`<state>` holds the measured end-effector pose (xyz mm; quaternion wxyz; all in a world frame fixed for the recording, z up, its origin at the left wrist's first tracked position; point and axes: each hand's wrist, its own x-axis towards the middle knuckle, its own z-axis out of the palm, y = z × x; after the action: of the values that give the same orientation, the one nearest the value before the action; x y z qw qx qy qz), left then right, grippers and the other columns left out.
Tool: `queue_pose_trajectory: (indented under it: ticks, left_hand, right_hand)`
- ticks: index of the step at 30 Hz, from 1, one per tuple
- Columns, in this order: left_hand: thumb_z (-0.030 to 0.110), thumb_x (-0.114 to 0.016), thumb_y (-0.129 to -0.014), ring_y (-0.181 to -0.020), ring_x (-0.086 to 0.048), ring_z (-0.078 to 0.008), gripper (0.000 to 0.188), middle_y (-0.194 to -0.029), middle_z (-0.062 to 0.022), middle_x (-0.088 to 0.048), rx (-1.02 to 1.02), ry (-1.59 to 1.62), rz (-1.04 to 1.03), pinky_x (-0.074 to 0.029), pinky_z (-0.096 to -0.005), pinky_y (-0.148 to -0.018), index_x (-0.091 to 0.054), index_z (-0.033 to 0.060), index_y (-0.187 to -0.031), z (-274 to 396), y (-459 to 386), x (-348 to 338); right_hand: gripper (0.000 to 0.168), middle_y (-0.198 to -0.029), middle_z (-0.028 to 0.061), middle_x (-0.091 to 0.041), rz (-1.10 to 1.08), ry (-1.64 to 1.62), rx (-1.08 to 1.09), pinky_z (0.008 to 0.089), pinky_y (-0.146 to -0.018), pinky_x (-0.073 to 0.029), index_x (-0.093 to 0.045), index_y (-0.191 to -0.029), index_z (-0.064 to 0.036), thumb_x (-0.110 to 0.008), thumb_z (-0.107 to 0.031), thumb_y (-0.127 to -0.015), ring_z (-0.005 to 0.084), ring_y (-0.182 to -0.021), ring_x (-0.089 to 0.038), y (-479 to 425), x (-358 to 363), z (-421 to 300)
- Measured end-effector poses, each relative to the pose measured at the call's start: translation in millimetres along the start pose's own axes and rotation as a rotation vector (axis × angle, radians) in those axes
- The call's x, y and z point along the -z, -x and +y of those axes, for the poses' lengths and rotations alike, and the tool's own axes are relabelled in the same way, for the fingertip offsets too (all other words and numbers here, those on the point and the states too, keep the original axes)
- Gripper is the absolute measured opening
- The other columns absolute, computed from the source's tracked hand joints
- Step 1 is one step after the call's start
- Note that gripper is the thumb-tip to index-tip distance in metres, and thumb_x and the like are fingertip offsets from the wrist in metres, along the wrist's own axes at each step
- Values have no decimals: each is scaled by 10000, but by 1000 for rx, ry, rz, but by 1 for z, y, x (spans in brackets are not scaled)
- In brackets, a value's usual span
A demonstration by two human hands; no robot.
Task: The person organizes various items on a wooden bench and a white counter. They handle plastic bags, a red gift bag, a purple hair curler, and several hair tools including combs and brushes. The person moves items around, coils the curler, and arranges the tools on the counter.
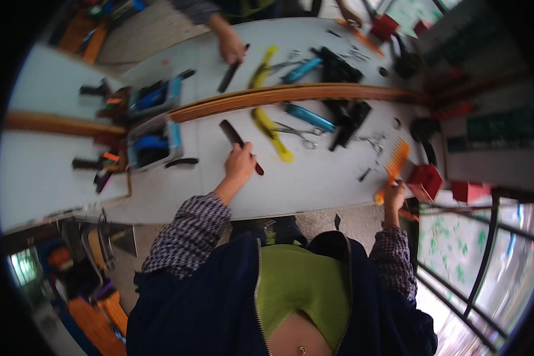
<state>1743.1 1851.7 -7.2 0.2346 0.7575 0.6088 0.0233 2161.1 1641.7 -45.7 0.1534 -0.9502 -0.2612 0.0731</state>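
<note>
My left hand has its fingers around a dark comb, whose reddish-brown end sticks out below the fingers. Over at the right end of the white counter, my right hand grips an orange wide-tooth comb by its handle, teeth pointing away from me. Between the hands lie a yellow tool, probably a razor or clip, and steel scissors. Near them are a turquoise cylindrical item, a black object and more scissors.
A mirror behind a wooden ledge reflects the counter and both hands. Left stands a clear bin with blue and black items, beside a black clip-like piece and brushes. A red box sits at the right edge.
</note>
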Motion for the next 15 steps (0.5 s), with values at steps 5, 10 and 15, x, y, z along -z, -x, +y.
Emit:
queue_pose_trajectory:
  ticks: [5, 10, 15]
  left_hand:
    - [51, -550, -763, -903, -514, -333, 279, -1049, -190, -410, 162, -212, 60, -491, -404, -710, -442, -14, -1011, -30, 11, -4]
    - [21, -501, -778, -876, -533, -324, 341, -1019, -177, -434, 195, -213, 152, -498, -380, -719, -405, 9, -1105, -62, 34, 4]
    - [44, -445, -822, -894, -552, -323, 330, -1049, -169, -448, 45, 106, 202, -481, -412, -724, -406, -1, -1146, -107, 71, 6]
  right_hand:
    - [282, -594, 58, -553, -394, -353, 18, 338, -453, -447, -552, -856, -2, -625, -209, -678, 200, -503, -547, -38, -16, 2]
    - [102, -665, 11, -539, -402, -1126, -144, 183, -405, -370, -513, -877, -69, -567, -70, -790, 72, -512, -487, 35, 27, -54]
    - [250, -847, 31, -594, -422, -1228, 253, 223, -516, -463, -539, -1049, -42, -557, -222, -876, 113, -741, -575, 104, 47, -184]
